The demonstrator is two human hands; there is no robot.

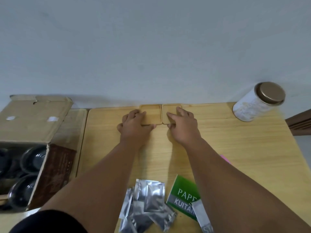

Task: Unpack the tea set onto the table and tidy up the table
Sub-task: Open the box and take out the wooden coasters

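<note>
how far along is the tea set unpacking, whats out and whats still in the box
Done: two wooden coasters lie side by side at the table's far edge. In hand: the left hand and right hand rest on one each. Left: dark glass cups sit in the open cardboard box; foil sachets and a green booklet lie loose.

The table (235, 148) was pale yellow wood with fine grain, and the two coasters (152, 115) on it matched that tone. Right of the coasters, the tin (249, 106) was white with faint gold mottling under a bronze lid (271, 93). Left of them, the cardboard box (32, 121) was tan. Nearer than the coasters lay silver foil sachets (151, 199) and a green booklet (183, 194) with white lettering.
</note>
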